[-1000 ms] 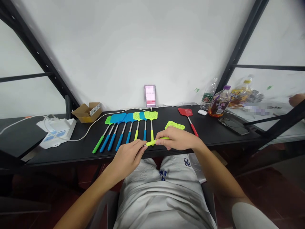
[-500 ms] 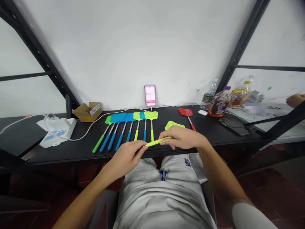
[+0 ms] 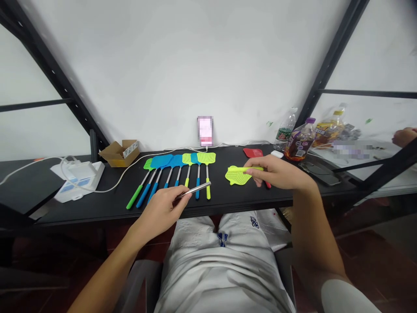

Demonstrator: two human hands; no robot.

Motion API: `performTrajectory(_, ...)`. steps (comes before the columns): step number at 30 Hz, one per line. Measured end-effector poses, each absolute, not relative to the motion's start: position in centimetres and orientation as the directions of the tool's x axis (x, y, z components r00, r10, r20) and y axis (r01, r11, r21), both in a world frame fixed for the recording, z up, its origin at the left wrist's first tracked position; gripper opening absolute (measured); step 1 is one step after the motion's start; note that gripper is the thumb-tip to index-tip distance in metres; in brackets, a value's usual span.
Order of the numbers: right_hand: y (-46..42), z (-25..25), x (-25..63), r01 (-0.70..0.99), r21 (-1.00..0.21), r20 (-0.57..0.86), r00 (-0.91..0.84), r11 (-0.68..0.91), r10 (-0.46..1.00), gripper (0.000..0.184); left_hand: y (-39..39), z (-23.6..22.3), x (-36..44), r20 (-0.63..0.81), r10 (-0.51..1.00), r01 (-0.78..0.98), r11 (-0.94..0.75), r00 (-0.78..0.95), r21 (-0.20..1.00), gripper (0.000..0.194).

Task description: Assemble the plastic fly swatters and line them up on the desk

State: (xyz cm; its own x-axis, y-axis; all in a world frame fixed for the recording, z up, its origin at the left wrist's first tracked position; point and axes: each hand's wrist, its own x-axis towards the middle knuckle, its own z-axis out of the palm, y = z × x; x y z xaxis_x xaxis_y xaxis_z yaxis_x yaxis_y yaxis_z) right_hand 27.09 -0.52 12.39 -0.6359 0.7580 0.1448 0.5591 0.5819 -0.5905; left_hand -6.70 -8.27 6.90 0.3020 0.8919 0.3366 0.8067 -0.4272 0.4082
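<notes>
My left hand (image 3: pixel 167 205) is closed round a bare metal rod (image 3: pixel 201 188), whose free end points right and slightly up over the black table. Higher and to the right, my right hand (image 3: pixel 278 172) pinches a yellow-green handle grip (image 3: pixel 237 170), separate from the rod. Just under that grip lies a yellow-green mesh swatter head (image 3: pixel 239 178), loose on the table. Several assembled fly swatters (image 3: pixel 165 161) in green, blue and yellow-green lie in a row behind my left hand, which covers some of their handles. A red fly swatter (image 3: pixel 251 152) is partly hidden by my right hand.
A phone (image 3: pixel 205 130) leans on the wall with a white cable. At left are an open cardboard box (image 3: pixel 120 154) and a white power strip (image 3: pixel 78 178). Bottles (image 3: pixel 301 141), a white case (image 3: pixel 277 154) and a dark phone (image 3: pixel 319 173) are at right.
The yellow-green grip has come off the metal rod. My right hand has moved right and up with the grip; my left hand has drawn slightly left with the rod.
</notes>
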Motion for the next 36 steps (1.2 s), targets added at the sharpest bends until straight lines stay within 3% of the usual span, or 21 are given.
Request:
performTrajectory(9, 3.4, 9.8, 27.6, 0.723, -0.587, -0.118, -0.521, 0.364, 0.846, 0.013, -7.5, 6.0, -6.8, 0.281, 0.9, 0.799, -0.429, 0.334, 0.421, 0.021)
performTrajectory(14, 6.2, 8.0, 27.0, 0.823, -0.431, -0.006, -0.412, 0.37, 0.911, 0.007, -7.4, 5.9, -7.2, 0.326, 0.876, 0.792, -0.468, 0.356, 0.392, 0.019)
performTrajectory(17, 6.7, 7.8, 26.9, 0.855, -0.362, 0.01, -0.394, 0.371, 0.919, 0.008, -7.2, 5.7, -7.3, 0.384, 0.851, 0.825, -0.482, 0.359, 0.295, 0.021)
performTrajectory(21, 6.4, 8.1, 26.9, 0.83, -0.355, 0.04, -0.446, 0.43, 0.894, 0.007, -6.8, 5.3, -7.4, 0.453, 0.818, 0.888, -0.446, 0.353, 0.114, 0.022)
performTrajectory(24, 5.8, 8.4, 26.7, 0.782, -0.375, 0.074, -0.51, 0.497, 0.857, 0.006, -6.6, 5.1, -7.5, 0.463, 0.812, 0.905, -0.423, 0.354, 0.051, 0.022)
performTrajectory(30, 4.0, 9.3, 25.2, 0.644, -0.388, 0.183, -0.648, 0.66, 0.74, 0.008, -6.5, 5.0, -7.2, 0.48, 0.803, 0.913, -0.408, 0.353, 0.011, 0.021)
performTrajectory(36, 1.9, 9.9, 23.1, 0.505, -0.348, 0.266, -0.754, 0.79, 0.6, 0.008, -6.7, 4.8, -7.1, 0.434, 0.845, 0.922, -0.38, 0.312, 0.077, 0.023)
